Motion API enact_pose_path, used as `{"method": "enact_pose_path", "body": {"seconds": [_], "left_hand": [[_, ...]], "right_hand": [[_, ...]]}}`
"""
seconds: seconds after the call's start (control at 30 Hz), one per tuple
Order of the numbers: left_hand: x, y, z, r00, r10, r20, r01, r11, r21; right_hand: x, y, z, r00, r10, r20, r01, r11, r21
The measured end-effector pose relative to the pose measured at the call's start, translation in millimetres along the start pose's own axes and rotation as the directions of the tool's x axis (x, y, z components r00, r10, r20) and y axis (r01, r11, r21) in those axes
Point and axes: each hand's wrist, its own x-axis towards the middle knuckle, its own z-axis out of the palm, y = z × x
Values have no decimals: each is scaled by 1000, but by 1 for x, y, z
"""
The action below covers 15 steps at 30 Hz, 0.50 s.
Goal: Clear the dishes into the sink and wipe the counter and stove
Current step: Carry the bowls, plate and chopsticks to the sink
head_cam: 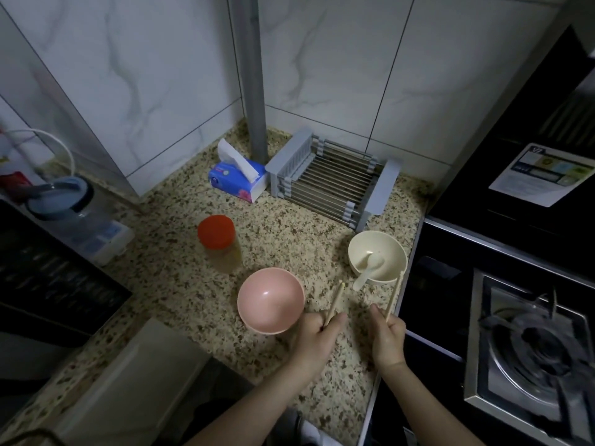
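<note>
Pink bowl: on counter, touching L hand's outer side.
L hand: fist round one chopstick.
R hand: gripping 2nd chopstick.
Cream bowl: w/ spoon, just beyond R hand.
Stove: right of R hand.
Writing: tissue box, stove sticker unreadable.

Both bare forearms reach in from the near edge. Left hand fisted around a chopstick. Right hand, just right of it, grips another chopstick.

A home kitchen: speckled stone worktop, tiled walls, gas stove, and seemingly a dish rack.
</note>
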Motion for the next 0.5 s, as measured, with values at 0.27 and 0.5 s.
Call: {"method": "enact_pose_path", "body": {"seconds": [0.27,0.5], "left_hand": [[10,35,-22,992,-17,-127,12,999,-44],[5,70,-47,968,-63,-242,67,998,9]], "right_hand": [[13,-34,13,997,48,-61,-43,997,69],[19,-86,20,989,128,-76,-133,988,-74]]}}
